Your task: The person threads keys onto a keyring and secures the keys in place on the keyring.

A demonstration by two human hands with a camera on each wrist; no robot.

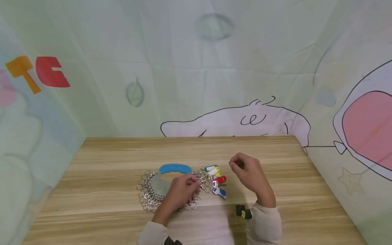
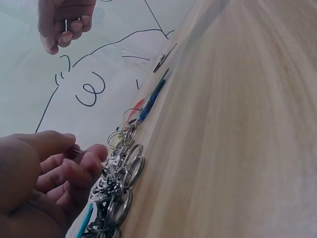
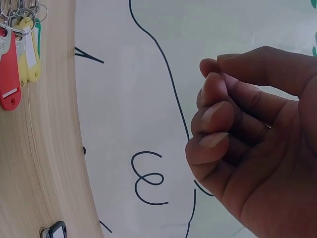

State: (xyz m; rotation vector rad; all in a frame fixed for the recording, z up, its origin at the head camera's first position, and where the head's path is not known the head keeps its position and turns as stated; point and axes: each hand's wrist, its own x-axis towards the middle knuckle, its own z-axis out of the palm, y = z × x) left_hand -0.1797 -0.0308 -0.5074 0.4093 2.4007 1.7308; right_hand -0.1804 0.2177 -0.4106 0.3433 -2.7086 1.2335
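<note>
A grey crescent-shaped key carrier with a blue handle lies on the table, its edge hung with several metal rings. Over its right side, my left hand pinches a small metal ring between thumb and forefinger. Beside that hand lie keys with coloured tags: green, yellow, red and blue. My right hand is raised to the right of the tags, fingers loosely curled, with nothing visible in them.
The wooden table meets a printed fabric backdrop at its far edge and sides. On the table, a black tag with a small ring lies apart from the coloured ones.
</note>
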